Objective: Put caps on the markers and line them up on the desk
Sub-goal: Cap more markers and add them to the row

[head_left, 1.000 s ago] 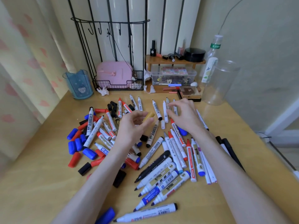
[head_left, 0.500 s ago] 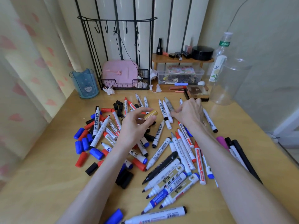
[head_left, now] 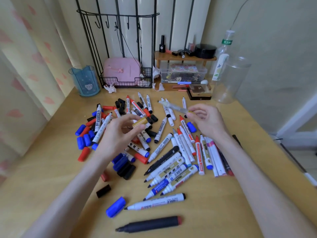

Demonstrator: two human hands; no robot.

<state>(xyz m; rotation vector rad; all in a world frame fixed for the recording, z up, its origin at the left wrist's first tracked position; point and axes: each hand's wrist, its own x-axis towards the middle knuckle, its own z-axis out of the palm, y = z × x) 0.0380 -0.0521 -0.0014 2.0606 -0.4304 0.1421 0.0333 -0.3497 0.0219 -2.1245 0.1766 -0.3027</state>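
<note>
We see the gold cap (head_left: 139,122) pinched between the thumb and curled fingers (head_left: 127,117) of the left hand (head_left: 118,134), lifted above the pile in the middle of the desk (head_left: 214,212). To its right and apart from it, the right hand (head_left: 208,121) pinches the gold end of a pale marker (head_left: 171,105), held off the desk with its far end pointing left and away. Under and between both hands lie uncapped markers (head_left: 171,169), crossed over one another, with loose caps (head_left: 84,138) in blue, red and black heaped at the left. A black marker (head_left: 149,224) lies nearest us. At the back stand a blue cup (head_left: 85,80), a wire rack (head_left: 127,81) and a clear jar (head_left: 229,79).
</note>
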